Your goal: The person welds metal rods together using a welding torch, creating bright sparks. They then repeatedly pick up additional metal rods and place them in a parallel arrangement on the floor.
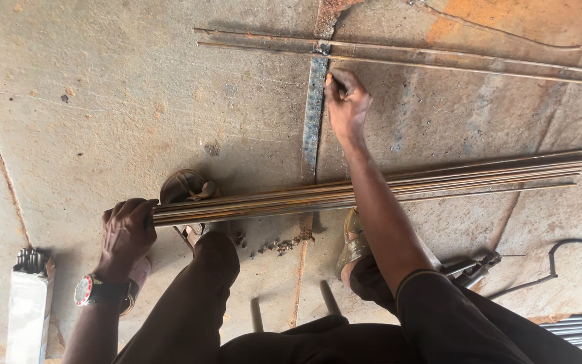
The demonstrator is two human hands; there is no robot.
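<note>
A bundle of rods (pixel 372 190) runs across mid-frame on the steel floor (pixel 136 101) — a flat strip (pixel 439 57) above it, an open box of rods (pixel 28 303) (lower left) below.

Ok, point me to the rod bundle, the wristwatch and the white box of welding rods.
rod bundle (pixel 439 180): head view, middle of the rusty rods right of the forearm.
wristwatch (pixel 83 290): head view, round face on the left wrist.
white box of welding rods (pixel 27 311): head view, front face of the box.

A single camera worn on the person's head looks steeply down, close over their own knees and arms, facing the steel floor (pixel 136 101) ahead of their feet; no second view shares the scene
</note>
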